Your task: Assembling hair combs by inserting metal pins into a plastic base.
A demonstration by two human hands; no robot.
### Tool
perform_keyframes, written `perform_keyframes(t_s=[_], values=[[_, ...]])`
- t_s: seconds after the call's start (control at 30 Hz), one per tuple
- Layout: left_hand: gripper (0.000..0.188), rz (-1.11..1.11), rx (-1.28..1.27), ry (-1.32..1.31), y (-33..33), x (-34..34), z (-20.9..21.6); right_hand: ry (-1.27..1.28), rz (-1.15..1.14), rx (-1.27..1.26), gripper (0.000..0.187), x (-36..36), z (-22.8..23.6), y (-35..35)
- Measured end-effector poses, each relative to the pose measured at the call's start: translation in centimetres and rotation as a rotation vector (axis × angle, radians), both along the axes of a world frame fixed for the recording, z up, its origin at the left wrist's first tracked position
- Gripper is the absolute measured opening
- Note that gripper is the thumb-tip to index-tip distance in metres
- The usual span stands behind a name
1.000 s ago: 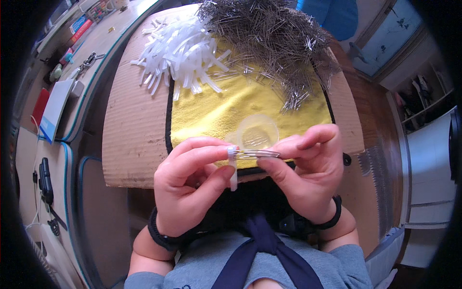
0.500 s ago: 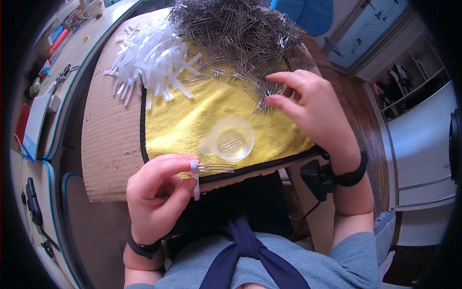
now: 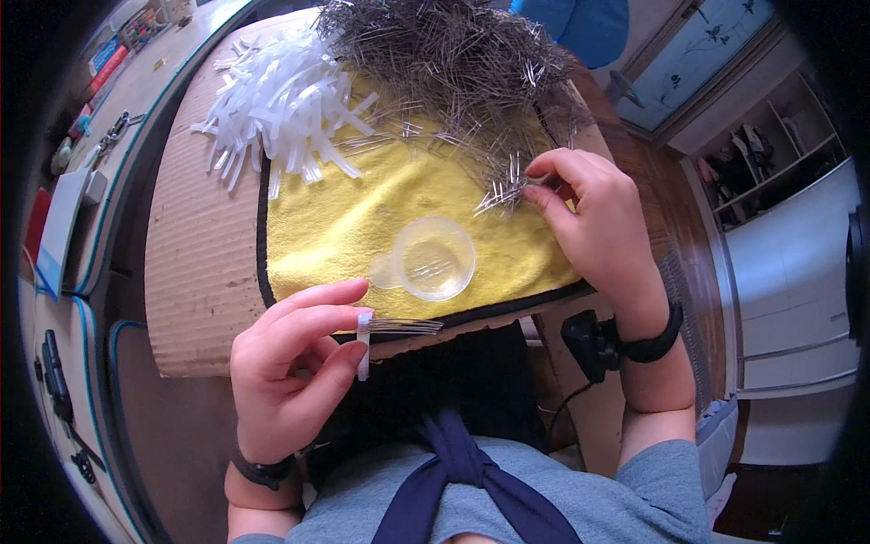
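Pinched between thumb and fingers, my left hand [image 3: 294, 367] holds a small white plastic strip [image 3: 363, 347] upright near the front edge of the cloth. Several thin metal needles [image 3: 403, 326] stick out of its upper end toward the right. My right hand [image 3: 594, 213] is at the near right fringe of a big heap of metal needles [image 3: 444, 54], thumb and index finger closed on loose needles [image 3: 503, 189] there. How many it grips is hidden by the fingertips. Between the hands, a clear round plastic cup [image 3: 435, 258] with a tab handle contains a few needles.
A yellow cloth [image 3: 335, 227] with black edging lies on a cardboard sheet [image 3: 204, 272]. White plastic strips [image 3: 285, 109] are piled at the far left of the cloth. A side desk [image 3: 168, 77] with tools runs along the left. A blue object [image 3: 589, 32] stands beyond the heap.
My right hand has moved slightly down and right, and its thumb and index finger have closed on needles at the heap's edge. My left hand keeps the strip, its index finger lifted a little.
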State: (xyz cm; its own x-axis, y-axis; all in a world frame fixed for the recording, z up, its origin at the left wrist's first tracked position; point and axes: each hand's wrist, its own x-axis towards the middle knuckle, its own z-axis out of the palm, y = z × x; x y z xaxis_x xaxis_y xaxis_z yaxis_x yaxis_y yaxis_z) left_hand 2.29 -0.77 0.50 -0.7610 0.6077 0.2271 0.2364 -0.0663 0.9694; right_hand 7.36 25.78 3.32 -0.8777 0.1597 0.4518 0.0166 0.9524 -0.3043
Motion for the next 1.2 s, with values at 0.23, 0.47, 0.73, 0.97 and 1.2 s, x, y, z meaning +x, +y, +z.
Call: perform_keyframes(t_s=[0.23,0.47,0.73,0.97,1.2], values=[[0.022,0.003,0.000,-0.007,0.2,0.1,0.3,0.100,0.125,0.195,0.009,-0.1,0.0,-0.5],[0.022,-0.002,-0.019,-0.002,-0.3,0.0,0.0,0.086,0.059,-0.173,0.009,1.1,0.1,0.3],[0.024,-0.044,-0.044,0.023,-0.2,-0.1,0.1,0.071,0.396,-0.294,0.009,1.6,1.4,-2.5],[0.026,-0.051,-0.038,0.030,-0.2,0.0,0.2,0.069,0.544,0.188,0.014,0.2,1.5,-3.2],[0.020,-0.094,-0.112,0.098,-0.2,-0.3,0.4,-0.050,0.565,0.374,0.022,-0.2,1.9,-4.2]])
